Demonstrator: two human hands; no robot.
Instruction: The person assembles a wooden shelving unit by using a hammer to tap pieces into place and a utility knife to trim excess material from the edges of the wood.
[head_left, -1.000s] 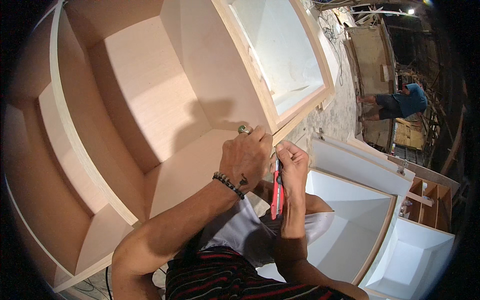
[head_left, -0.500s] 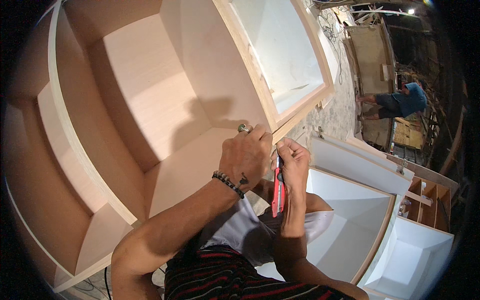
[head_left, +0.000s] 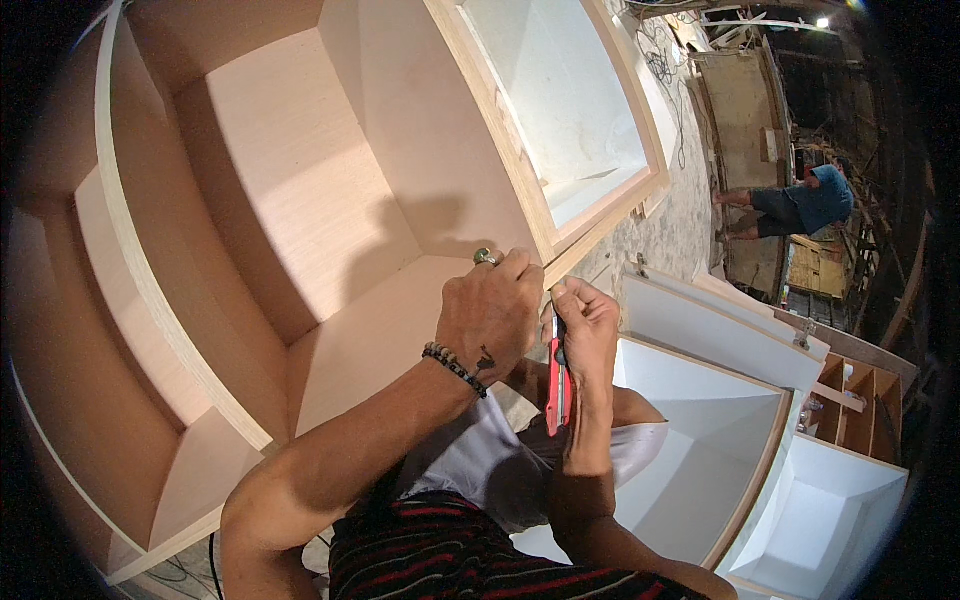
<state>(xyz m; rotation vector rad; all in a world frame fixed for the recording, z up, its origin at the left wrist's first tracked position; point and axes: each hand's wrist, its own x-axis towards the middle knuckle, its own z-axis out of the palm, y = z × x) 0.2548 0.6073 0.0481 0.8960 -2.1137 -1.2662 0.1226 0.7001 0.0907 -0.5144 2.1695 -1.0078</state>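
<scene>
My right hand (head_left: 588, 325) is closed around a red utility knife (head_left: 559, 385). The knife's body hangs down along the wrist, and my thumb and fingertips are pinched close to the wooden edge strip (head_left: 580, 255) of the cabinet frame. My left hand (head_left: 490, 308), with a ring and a beaded bracelet (head_left: 455, 370), is closed at the corner of that same strip. Its fingers curl over the edge, and their tips are hidden. The two hands are almost touching. The knife's blade cannot be made out.
A large open wooden cabinet (head_left: 190, 330) with deep compartments fills the left. White-lined cabinet boxes (head_left: 690, 440) stand at the lower right, beside a wooden divided box (head_left: 855, 410). Cables (head_left: 665, 80) lie on the floor. Farther off, a person (head_left: 800, 205) in blue stands.
My hands keep nearly the same place at the frame's edge. The knife has tilted very slightly. The person in the background has shifted a little.
</scene>
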